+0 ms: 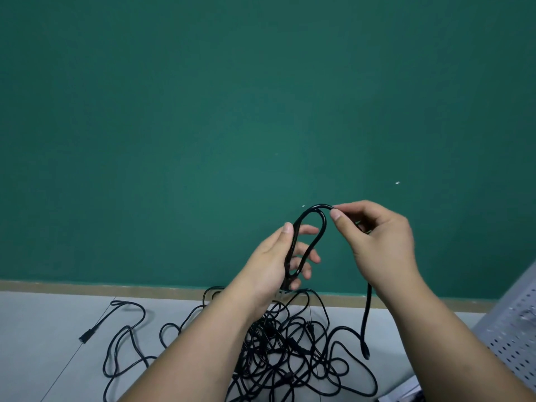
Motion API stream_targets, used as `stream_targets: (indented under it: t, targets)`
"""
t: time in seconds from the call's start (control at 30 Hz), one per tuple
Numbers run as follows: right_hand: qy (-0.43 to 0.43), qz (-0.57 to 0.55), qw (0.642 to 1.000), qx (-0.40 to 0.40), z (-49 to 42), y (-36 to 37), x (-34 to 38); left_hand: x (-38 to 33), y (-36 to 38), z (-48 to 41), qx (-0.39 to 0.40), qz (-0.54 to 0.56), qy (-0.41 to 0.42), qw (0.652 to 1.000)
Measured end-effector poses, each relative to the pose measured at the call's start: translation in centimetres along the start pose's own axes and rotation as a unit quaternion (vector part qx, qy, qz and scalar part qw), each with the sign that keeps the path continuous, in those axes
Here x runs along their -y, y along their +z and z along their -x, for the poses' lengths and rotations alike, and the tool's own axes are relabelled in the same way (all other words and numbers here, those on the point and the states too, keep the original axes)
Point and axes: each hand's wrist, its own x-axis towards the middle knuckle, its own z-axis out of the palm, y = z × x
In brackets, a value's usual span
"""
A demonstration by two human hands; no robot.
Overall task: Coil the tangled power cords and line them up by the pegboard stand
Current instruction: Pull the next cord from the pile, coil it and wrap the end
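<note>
Fingers [338, 216] of the right hand [383, 245] pinch the crown of a cord loop [314, 206]. The left hand [269, 256] grips its base, apparently to fix coil size. The tail hangs to the tangled power cords [290, 343] on the floor [43, 314], left of the pegboard stand [516, 329].

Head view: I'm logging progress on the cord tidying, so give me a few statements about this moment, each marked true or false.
1. The left hand holds a loop of black cord. True.
2. The right hand hangs free. False: it pinches the top of the loop.
3. The tangle on the floor is neatly coiled. False: it lies loose and knotted.
4. The pegboard stand shows at the right edge. True.
</note>
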Motion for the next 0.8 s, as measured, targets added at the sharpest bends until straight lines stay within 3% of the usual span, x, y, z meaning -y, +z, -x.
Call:
stream_targets:
  t: [0.43,0.57,0.73,0.8]
  targets:
    - [0.094,-0.026,0.995,-0.006,0.8,1.8,-0.3,1.1,2.6,-0.3,-0.086,-0.014,0.065,0.994]
    - [0.107,-0.038,0.994,-0.005,0.7,1.8,-0.1,1.0,3.2,-0.2,-0.066,0.048,0.048,0.995]
    - [0.109,0.002,0.994,0.031,0.7,1.3,0.3,1.2,2.7,-0.2,-0.036,0.044,0.007,0.998]
    - [0.122,-0.034,0.990,0.057,0.7,1.2,0.2,1.1,2.6,-0.2,-0.045,0.030,-0.009,0.999]
